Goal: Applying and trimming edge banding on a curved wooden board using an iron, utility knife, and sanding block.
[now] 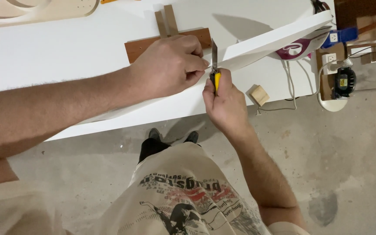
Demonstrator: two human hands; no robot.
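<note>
The person's left hand (168, 65) is pressing down near the front edge of the white worktable (66, 48), its fingers curled together and pinching the end of a thin white strip (279, 37) just beside a knife blade. The right hand (225, 100) is gripping a yellow-handled utility knife (215, 69), fingers clamped tight around the handle, with the blade pointing up and away from the person and meeting the strip where the left fingertips are holding it. The strip is lifting off the table and arching toward the right edge. Just behind the left hand, a brown wooden square (170, 35) is lying flat on the tabletop. A small wooden block (260, 94) is sitting at the front edge, near the right hand. A white and purple clothes iron (299, 45) is resting near the right edge, under the raised strip.
</note>
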